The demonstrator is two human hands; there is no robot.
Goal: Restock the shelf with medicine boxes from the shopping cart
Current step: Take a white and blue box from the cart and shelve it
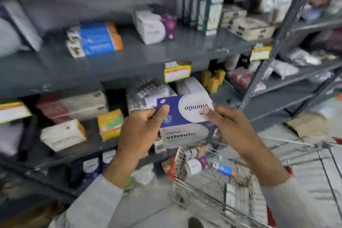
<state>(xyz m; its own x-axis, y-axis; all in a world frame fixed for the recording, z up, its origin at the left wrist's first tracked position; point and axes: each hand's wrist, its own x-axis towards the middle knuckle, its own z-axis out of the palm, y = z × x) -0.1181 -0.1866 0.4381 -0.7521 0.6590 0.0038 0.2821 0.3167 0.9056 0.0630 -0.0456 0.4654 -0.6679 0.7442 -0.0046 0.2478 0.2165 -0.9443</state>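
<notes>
A blue and white medicine box (185, 116) marked "vitenflo" is held up between both hands in front of the grey metal shelf (129, 55). My left hand (144, 126) grips its left edge, thumb on the top face. My right hand (227, 122) grips its right side. Below and to the right stands the wire shopping cart (212, 196), with several small medicine boxes (201, 163) lying inside. The image is blurred by motion.
The upper shelf board carries a blue-orange box (100, 38), a white-purple pack (155, 24) and tall boxes (201, 5). The lower board (88, 144) holds white, pink and yellow boxes and blister packs. A second rack (296, 61) stands at right. Yellow price tags (177, 72) hang on the shelf edge.
</notes>
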